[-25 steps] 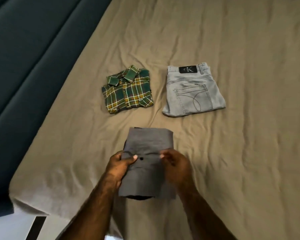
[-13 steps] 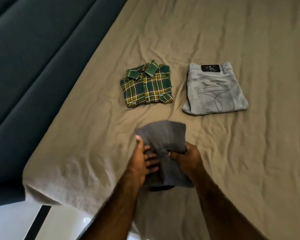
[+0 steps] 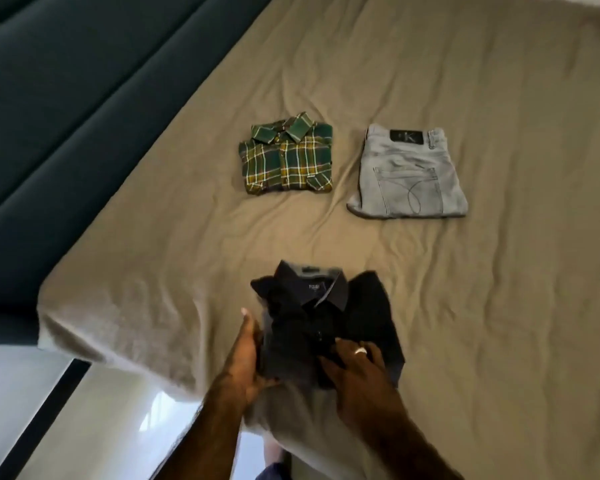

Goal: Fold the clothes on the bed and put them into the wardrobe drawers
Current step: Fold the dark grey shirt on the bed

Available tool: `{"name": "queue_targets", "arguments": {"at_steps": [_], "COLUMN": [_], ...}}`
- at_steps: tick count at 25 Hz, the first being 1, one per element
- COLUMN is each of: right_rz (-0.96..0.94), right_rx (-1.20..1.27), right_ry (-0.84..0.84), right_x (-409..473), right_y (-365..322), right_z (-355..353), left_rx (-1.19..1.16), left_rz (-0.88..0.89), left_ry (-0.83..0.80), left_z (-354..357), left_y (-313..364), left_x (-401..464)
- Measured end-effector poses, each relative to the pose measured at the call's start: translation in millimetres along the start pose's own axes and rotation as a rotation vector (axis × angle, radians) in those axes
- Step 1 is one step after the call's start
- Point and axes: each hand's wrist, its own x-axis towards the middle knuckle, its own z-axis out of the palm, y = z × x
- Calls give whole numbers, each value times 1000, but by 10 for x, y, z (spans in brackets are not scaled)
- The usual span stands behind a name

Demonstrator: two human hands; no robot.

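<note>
A folded dark grey shirt (image 3: pixel 312 313) lies collar-up at the near edge of the bed (image 3: pixel 499 306). My left hand (image 3: pixel 246 355) cups its left side, thumb up along the edge. My right hand (image 3: pixel 357 368), with a ring on one finger, rests flat on the shirt's lower front. Farther up the bed a folded green plaid shirt (image 3: pixel 286 157) lies to the left of folded light grey jeans (image 3: pixel 407 174). The shirt's lower edge is hidden under my hands.
A dark teal padded headboard (image 3: pixel 66 116) runs along the left side of the bed. The bed's near-left corner (image 3: pixel 59 327) hangs over a pale floor (image 3: pixel 111 420) with a dark strip. The wardrobe is out of view.
The grey shirt has been turned over, so its collar and buttons now face up. My hands shifted from pinching its middle to holding its left side and pressing its front.
</note>
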Motion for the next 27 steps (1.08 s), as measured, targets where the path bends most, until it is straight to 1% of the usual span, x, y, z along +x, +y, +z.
{"name": "queue_targets", "arguments": {"at_steps": [1,2,3,4,5,6,7,8,10,11,12,13,15,17,18,20,22,25,27], "right_rz": [-33,-24,27,126,255,411,583,750,1067,1153,1189,1210,1209,1141,1112,1064,1010,883,801], "right_rx": [28,94,182,261,314,337,347,377,567,695,823,939,1110,1144,1142,1171,1245,1278,1287], "right_ry": [-54,-64,-38,40,131,207,245,227,48,-38,-80,-85,-85,-124,-140,-114,-23,160,251], "right_x": [-249,-386,-501,-591,-539,-476,-400,-279,-82,-34,10,13,57,65,62,178,321,965,1463], "right_y": [51,113,143,194,236,290,368,429,585,637,665,667,667,615,583,547,523,615,638], "right_z": [144,200,203,244,229,231,259,249,243,274,301,313,376,414,412,335,172,-259,-588], "left_rx": [50,113,222,350,487,606,700,778,868,877,845,757,525,396,352,295,229,195,196], "left_rz": [55,129,207,267,318,355,402,435,406,348,269,204,125,146,162,214,304,437,544], "left_ry": [24,8,-8,5,75,186,291,364,477,527,545,520,361,174,111,61,67,15,15], "left_z": [-168,-254,-346,-395,-412,-408,-401,-413,-440,-456,-454,-444,-323,-234,-218,-191,-103,147,322], "left_y": [-280,-417,-557,-690,-699,-735,-777,-767,-738,-727,-691,-674,-591,-576,-607,-521,-325,387,912], "left_x": [29,22,51,89,169,261,378,472,638,708,754,775,717,574,499,438,370,381,423]}}
